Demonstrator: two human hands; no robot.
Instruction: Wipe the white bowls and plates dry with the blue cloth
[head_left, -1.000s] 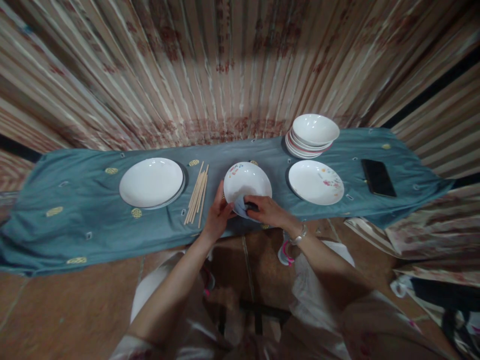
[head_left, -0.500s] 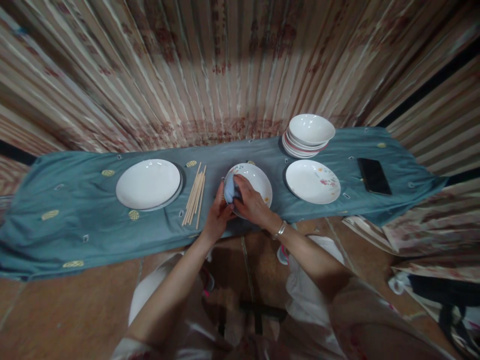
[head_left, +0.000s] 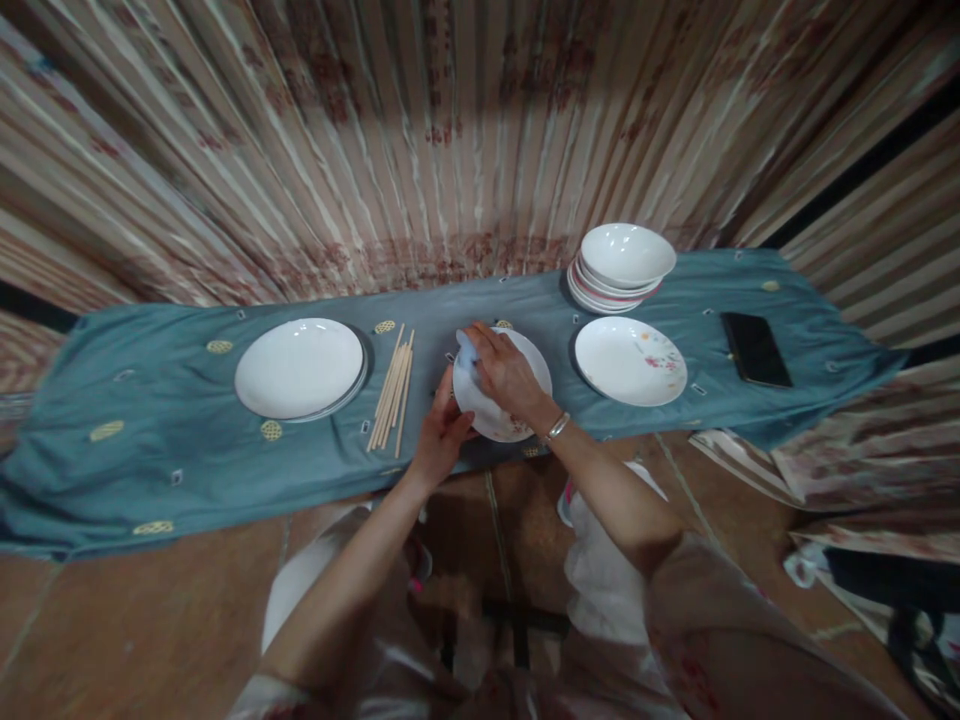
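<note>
A white plate [head_left: 531, 362] with a floral pattern is in front of me at the middle of the table. My left hand [head_left: 441, 432] grips its lower left rim, thumb on top and the other fingers partly hidden by the plate. My right hand [head_left: 507, 376] holds a light blue cloth [head_left: 466, 350] against the plate's upper left part. Its palm and fingers cover much of the cloth. To the left lie several wooden chopsticks [head_left: 393, 395]. On the right is another flowered plate [head_left: 628, 362].
Large white plates [head_left: 300, 368] are stacked at the left. Several bowls [head_left: 627, 256] are stacked at the back right, and a black phone-like object [head_left: 756, 349] lies farther right. A teal cloth [head_left: 187, 400] covers the narrow table; a pleated curtain [head_left: 465, 150] hangs behind it.
The plate now shows more of its face. My right hand has moved the cloth to the plate's upper left edge, its fingers flatter. My left hand keeps to the rim. The view has shifted slightly.
</note>
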